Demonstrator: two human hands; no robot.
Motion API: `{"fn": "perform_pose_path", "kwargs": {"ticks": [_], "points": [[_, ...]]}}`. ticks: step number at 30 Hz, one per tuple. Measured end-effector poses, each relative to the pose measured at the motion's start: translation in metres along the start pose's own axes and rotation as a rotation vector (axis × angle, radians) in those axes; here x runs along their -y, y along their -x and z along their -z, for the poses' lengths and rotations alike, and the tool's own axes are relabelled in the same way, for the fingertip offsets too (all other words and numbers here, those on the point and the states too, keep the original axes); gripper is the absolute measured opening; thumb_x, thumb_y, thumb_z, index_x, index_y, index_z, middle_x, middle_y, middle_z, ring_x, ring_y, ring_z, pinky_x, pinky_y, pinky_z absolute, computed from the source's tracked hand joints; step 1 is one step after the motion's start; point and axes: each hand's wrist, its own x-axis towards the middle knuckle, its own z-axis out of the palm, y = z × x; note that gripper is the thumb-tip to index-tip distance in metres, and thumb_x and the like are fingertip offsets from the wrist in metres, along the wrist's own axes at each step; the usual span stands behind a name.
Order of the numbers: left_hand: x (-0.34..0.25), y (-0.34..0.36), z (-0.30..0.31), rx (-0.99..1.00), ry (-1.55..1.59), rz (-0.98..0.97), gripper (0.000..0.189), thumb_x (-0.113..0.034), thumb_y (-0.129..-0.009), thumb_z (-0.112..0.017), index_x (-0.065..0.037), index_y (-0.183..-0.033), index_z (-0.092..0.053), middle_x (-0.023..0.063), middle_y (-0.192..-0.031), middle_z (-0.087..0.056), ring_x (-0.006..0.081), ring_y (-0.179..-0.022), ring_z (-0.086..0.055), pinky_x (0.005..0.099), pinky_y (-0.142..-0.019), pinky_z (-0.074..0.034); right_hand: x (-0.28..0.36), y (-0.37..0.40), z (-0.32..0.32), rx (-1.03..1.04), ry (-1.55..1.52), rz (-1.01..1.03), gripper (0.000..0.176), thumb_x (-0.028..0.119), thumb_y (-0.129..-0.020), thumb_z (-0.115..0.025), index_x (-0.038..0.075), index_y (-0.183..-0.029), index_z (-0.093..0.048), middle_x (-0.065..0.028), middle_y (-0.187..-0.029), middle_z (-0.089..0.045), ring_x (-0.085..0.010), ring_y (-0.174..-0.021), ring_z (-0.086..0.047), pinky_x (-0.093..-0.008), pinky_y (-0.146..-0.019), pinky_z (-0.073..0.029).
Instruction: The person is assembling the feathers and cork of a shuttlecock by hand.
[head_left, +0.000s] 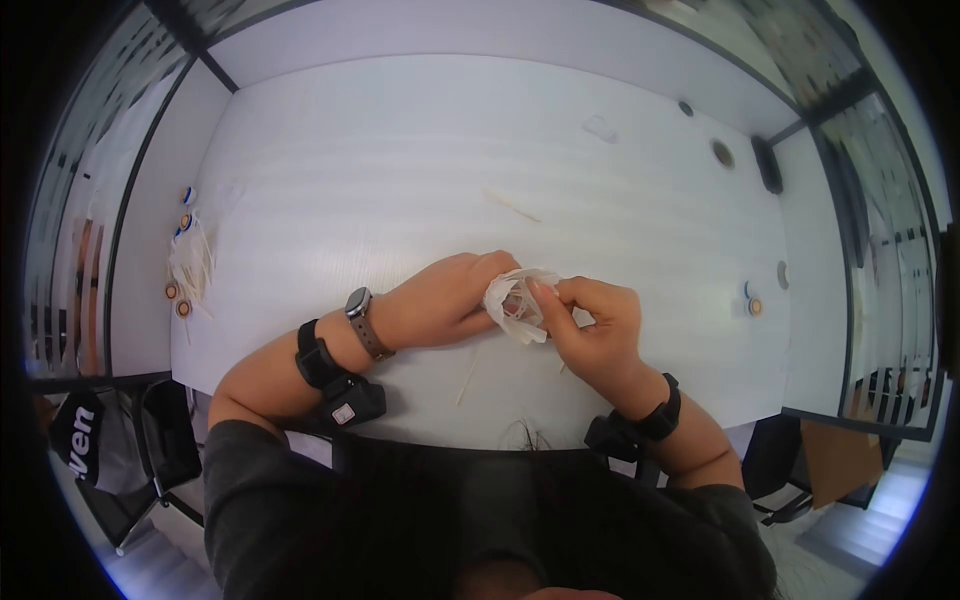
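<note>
Fingers [556,314] closed from both sides

Over the broad white table [360,180], centre frame, bare left hand [435,300] and right hand [605,330] grip a crumpled white papery cup [520,328] between them, mouth roughly facing the camera.

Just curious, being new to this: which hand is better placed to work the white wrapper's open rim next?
Probably the right hand: its thumb is at the opening of the white wrapper, while the left hand supports the opposite side.
</note>
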Motion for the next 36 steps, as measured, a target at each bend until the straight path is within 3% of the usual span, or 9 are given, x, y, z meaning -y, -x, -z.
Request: {"fn": "perform_pose_path", "kwargs": {"ticks": [16, 22, 23, 24, 28, 29, 32, 33, 36], "points": [[0.001, 0.002, 0.003, 0.037, 0.047, 0.106, 0.035, -0.018, -0.088, -0.069, -0.002, -0.114, -0.051, 0.0124, -0.101, -0.061, 0.0298, -0.090, -0.062, 0.0384, -0.080, -0.049, 0.003, -0.003, 0.000, 0.053, -0.066, -0.100, 0.019, 0.010, -0.089, -0.071, -0.001, -0.075, -0.066, -0.0082, -0.060, -0.063, -0.0105, -0.050, -0.056, -0.0245, -0.048, -0.043], [-0.004, 0.001, 0.003, -0.102, 0.243, 0.203, 0.028, -0.010, -0.091, -0.066, -0.002, -0.114, -0.053, 0.0064, -0.102, -0.057, 0.0166, -0.089, -0.058, 0.0305, -0.083, -0.048, 0.000, -0.009, 0.018, -0.036, 0.004, 0.060, 0.018, 0.012, -0.085, -0.074, 0.002, -0.100, -0.073, -0.0042, -0.066, -0.068, -0.0107, -0.056, -0.059, -0.0244, -0.056, -0.046], [0.002, 0.000, 0.002, -0.155, 0.149, 0.130, 0.034, -0.014, -0.090, -0.064, -0.002, -0.118, -0.048, 0.0152, -0.099, -0.062, 0.0282, -0.085, -0.064, 0.0357, -0.077, -0.051, -0.001, -0.011, 0.022, -0.038, -0.003, 0.039, 0.019, 0.012, -0.085, -0.074, 0.002, -0.100, -0.072, -0.0040, -0.066, -0.068, -0.0109, -0.056, -0.059, -0.0246, -0.057, -0.046], [0.003, 0.002, 0.000, -0.215, 0.202, 0.147, 0.033, -0.013, -0.090, -0.063, -0.001, -0.117, -0.048, 0.0146, -0.099, -0.062, 0.0274, -0.085, -0.064, 0.0355, -0.078, -0.051, -0.001, -0.012, 0.024, -0.039, -0.011, 0.016, 0.019, 0.013, -0.085, -0.074, 0.003, -0.101, -0.072, -0.0038, -0.066, -0.068, -0.0110, -0.056, -0.059, -0.0247, -0.057, -0.046], [0.003, 0.000, 0.001, -0.409, 0.196, 0.189, 0.034, -0.008, -0.090, -0.060, 0.001, -0.119, -0.047, 0.0117, -0.103, -0.060, 0.0226, -0.093, -0.062, 0.0337, -0.083, -0.050, -0.009, -0.020, 0.023, -0.027, 0.327, 0.170, 0.015, 0.011, -0.083, -0.073, 0.004, -0.096, -0.072, -0.0051, -0.075, -0.070, -0.0194, -0.072, -0.065, -0.0326, -0.064, -0.050], [0.005, 0.000, 0.002, -0.442, 0.173, 0.210, 0.035, -0.008, -0.090, -0.060, 0.001, -0.120, -0.047, 0.0118, -0.104, -0.060, 0.0222, -0.095, -0.061, 0.0334, -0.084, -0.049, -0.014, -0.018, 0.024, 0.041, 0.335, 0.135, 0.017, 0.014, -0.080, -0.075, 0.005, -0.095, -0.073, -0.0091, -0.092, -0.072, -0.0275, -0.091, -0.065, -0.0380, -0.076, -0.051], [0.010, 0.001, 0.001, -0.474, 0.175, 0.272, 0.036, -0.007, -0.090, -0.060, 0.001, -0.123, -0.047, 0.0123, -0.109, -0.058, 0.0210, -0.100, -0.059, 0.0326, -0.087, -0.048, -0.016, -0.022, 0.020, 0.066, 0.466, 0.249, 0.023, 0.018, -0.078, -0.078, 0.005, -0.096, -0.073, -0.0130, -0.111, -0.069, -0.0338, -0.110, -0.061, -0.0418, -0.090, -0.049], [0.012, 0.002, 0.002, -0.472, 0.185, 0.290, 0.037, -0.006, -0.090, -0.059, 0.002, -0.124, -0.047, 0.0126, -0.111, -0.058, 0.0206, -0.101, -0.059, 0.0324, -0.088, -0.047, -0.015, -0.020, 0.020, 0.144, 0.462, 0.187, 0.033, 0.025, -0.078, -0.078, 0.005, -0.104, -0.073, -0.0171, -0.129, -0.060, -0.0405, -0.130, -0.048, -0.0492, -0.106, -0.038], [0.009, -0.002, 0.004, -0.549, 0.160, 0.279, 0.036, -0.005, -0.090, -0.059, 0.001, -0.124, -0.047, 0.0120, -0.110, -0.057, 0.0200, -0.100, -0.058, 0.0325, -0.090, -0.046, -0.015, -0.025, 0.012, 0.189, 0.516, 0.246, 0.047, 0.032, -0.080, -0.076, 0.001, -0.115, -0.069, -0.0201, -0.134, -0.057, -0.0407, -0.138, -0.040, -0.0550, -0.114, -0.026]]}}
